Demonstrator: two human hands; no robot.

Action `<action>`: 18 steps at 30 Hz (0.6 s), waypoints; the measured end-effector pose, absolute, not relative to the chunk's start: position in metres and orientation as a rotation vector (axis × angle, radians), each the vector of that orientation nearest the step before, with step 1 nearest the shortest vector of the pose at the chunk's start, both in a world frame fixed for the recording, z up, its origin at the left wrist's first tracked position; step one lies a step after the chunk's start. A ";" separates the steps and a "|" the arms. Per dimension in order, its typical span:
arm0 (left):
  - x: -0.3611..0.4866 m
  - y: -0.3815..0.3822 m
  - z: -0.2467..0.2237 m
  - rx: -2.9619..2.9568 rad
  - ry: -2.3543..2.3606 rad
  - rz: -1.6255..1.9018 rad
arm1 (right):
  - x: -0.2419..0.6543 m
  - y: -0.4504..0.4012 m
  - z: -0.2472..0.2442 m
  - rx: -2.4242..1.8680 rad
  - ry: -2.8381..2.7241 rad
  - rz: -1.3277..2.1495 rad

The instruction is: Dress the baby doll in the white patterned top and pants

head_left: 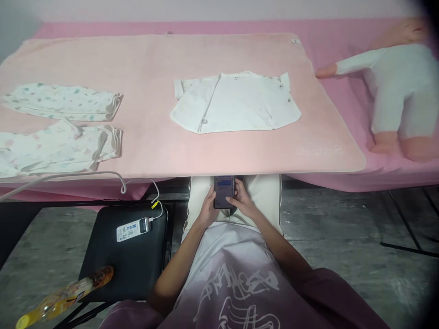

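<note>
The left hand [208,208] and right hand [244,201] hold a black rectangular smartphone [224,189] at the near edge of a pale-pink fabric mat [147,68], where a short-sleeved white cloth top [243,103] lies already spread flat, untouched.

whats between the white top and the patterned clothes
Just a bare stretch of pink mat between the white top and patterned clothes, seen in the head view.
</note>
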State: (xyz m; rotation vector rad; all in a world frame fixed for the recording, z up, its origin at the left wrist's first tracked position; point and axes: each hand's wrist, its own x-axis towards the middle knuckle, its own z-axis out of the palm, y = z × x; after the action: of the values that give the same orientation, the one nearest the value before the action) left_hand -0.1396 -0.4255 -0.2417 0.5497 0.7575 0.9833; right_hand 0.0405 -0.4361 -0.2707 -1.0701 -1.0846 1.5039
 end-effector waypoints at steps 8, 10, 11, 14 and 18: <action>-0.141 -0.427 -0.245 0.516 0.795 0.950 | 0.032 -0.433 -0.275 -1.125 -1.058 1.415; -0.141 -0.426 -0.244 0.528 0.778 0.961 | 0.035 -0.435 -0.276 -1.098 -1.053 1.440; -0.141 -0.426 -0.244 0.530 0.770 0.965 | 0.037 -0.436 -0.275 -1.085 -1.051 1.457; -0.141 -0.426 -0.243 0.523 0.762 0.967 | 0.043 -0.439 -0.272 -1.059 -1.069 1.509; -0.142 -0.425 -0.241 0.522 0.759 0.965 | 0.048 -0.440 -0.268 -1.072 -1.132 1.532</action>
State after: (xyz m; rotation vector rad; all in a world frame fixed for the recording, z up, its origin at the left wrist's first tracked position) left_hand -0.1422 -0.4254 -0.2409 0.5221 0.7587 0.9651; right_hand 0.0475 -0.4402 -0.2681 -1.0720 -1.1323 1.5315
